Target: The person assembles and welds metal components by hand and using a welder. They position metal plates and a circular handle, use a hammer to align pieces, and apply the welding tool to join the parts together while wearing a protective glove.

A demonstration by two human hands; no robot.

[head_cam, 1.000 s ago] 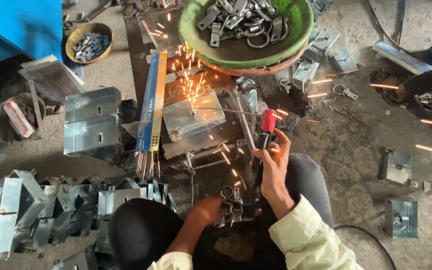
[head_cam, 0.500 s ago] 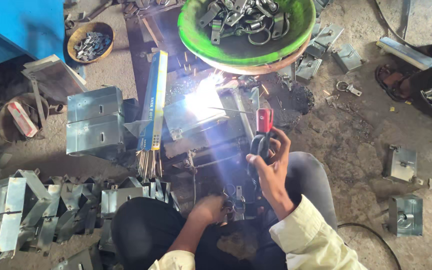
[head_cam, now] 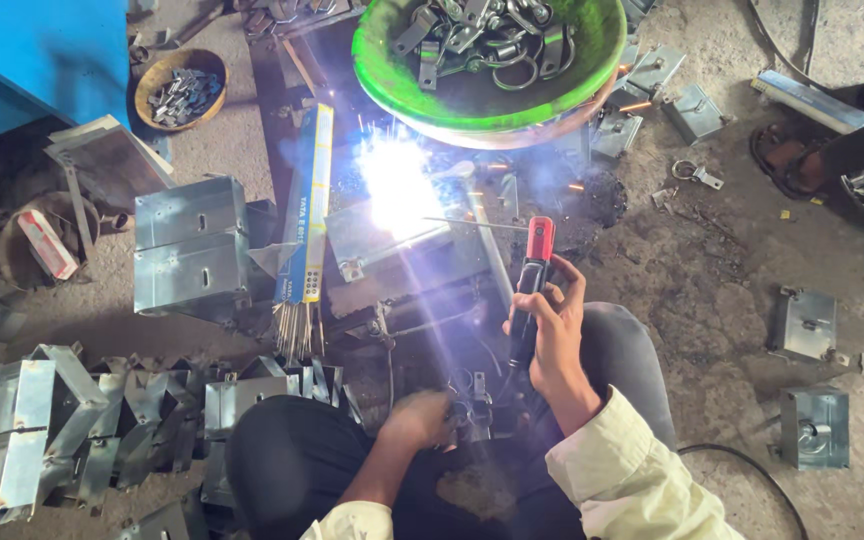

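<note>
right hand (head_cam: 552,325) gripping red-black electrode holder (head_cam: 532,280) below green bowl (head_cam: 392,85); left hand (head_cam: 417,420) fingers curling on metal clamps (head_cam: 472,410), lower still.

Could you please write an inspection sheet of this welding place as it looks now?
Surface: bare dirty ground, dark scorched patch near the arc.
Job's things: red and black electrode holder with thin rod; its tip meets a grey metal piece in a bright arc with sparks.
Clutter: green bowl of metal clamps, brown bowl of small parts, blue rod packet, folded metal boxes, more brackets at right.
Hands: right hand grips the holder, fingers wrapped; left hand rests on small metal parts between the knees, blurred.
Cables: black cable on the ground at lower right.
Surroundings: blue cabinet; another person's sandalled foot at the right edge.
</note>
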